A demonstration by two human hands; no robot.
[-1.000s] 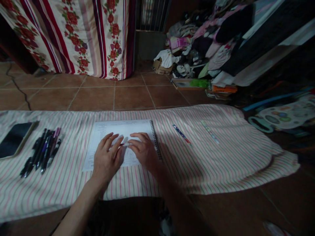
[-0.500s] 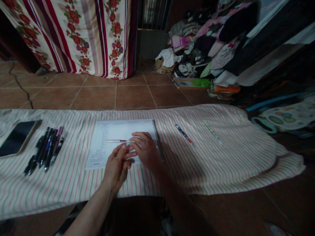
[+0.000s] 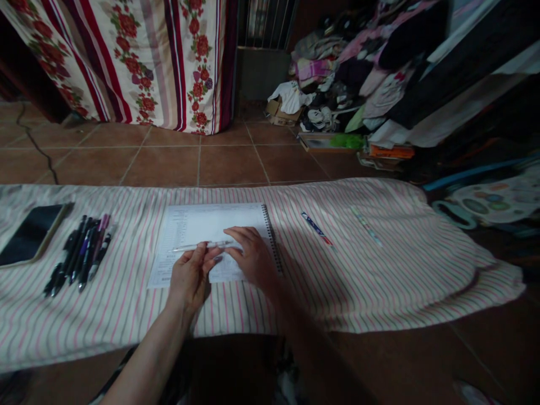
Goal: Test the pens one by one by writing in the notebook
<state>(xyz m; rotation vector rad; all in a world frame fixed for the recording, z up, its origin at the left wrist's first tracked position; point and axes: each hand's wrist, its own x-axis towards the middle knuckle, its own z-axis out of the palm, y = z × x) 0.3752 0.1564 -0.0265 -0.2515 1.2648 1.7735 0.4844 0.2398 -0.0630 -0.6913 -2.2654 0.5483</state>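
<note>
A slim white or clear pen (image 3: 217, 244) lies level above the spiral notebook (image 3: 211, 216). My left hand (image 3: 189, 278) is closed round its middle, thumb on top. At the pen's right end, the fingers of my right hand (image 3: 253, 256) are curled and touching it; the exact grip is partly hidden. Printed text runs down the notebook page's left side, and its wire binding is on the right. To the right of the notebook, a dark blue and red patterned strip (image 3: 316, 228) rests on the cloth, with a pale patterned strip (image 3: 366, 226) farther right.
The surface is covered by a striped cloth (image 3: 405, 281). At the left lie several pens (image 3: 86, 247) in a bunch and a dark phone (image 3: 31, 233). Beyond are a tiled floor (image 3: 169, 163), a floral curtain (image 3: 156, 67) and a heap of clothes (image 3: 350, 73).
My left hand has slid left along the pen, and its fingers have drawn away from my right hand. The pen's red part no longer shows. My right hand has barely moved.
</note>
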